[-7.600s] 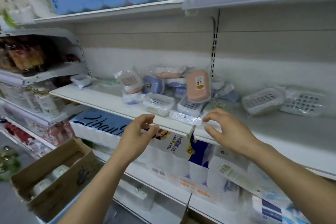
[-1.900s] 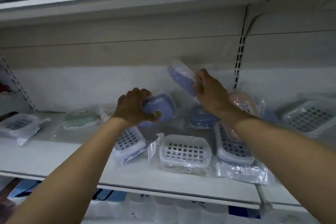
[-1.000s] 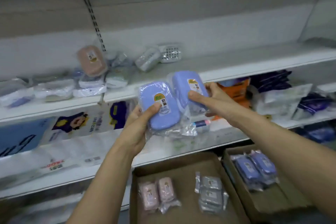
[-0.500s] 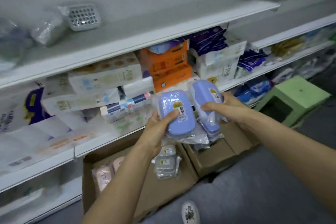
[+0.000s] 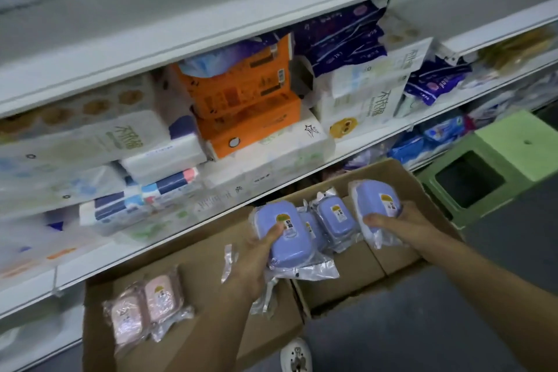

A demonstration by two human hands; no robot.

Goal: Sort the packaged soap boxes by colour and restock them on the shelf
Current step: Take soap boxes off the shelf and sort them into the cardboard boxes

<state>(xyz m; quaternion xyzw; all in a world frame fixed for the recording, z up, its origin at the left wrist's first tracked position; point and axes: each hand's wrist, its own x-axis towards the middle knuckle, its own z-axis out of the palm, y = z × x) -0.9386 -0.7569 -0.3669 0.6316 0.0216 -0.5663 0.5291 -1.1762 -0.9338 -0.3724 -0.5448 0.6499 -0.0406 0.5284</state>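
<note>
My left hand (image 5: pixel 256 254) grips a blue soap box (image 5: pixel 290 243) wrapped in clear plastic, thumb on its label. My right hand (image 5: pixel 392 222) grips a second blue soap box (image 5: pixel 374 201), held low over the right cardboard box (image 5: pixel 392 260). Two more wrapped blue soap boxes (image 5: pixel 332 217) lie inside that box, between my hands. Two pink soap boxes (image 5: pixel 145 308) lie in the left cardboard box (image 5: pixel 96 323) on the floor.
White shelves (image 5: pixel 211 39) run across the view, the middle one stacked with tissue packs, among them an orange pack (image 5: pixel 241 106). A green plastic stool (image 5: pixel 495 169) stands right of the boxes. A white shoe (image 5: pixel 297 356) shows on the dark floor.
Both hands have carried the blue soap boxes from the upper shelf down and to the right, and now hold them low over the right cardboard box.
</note>
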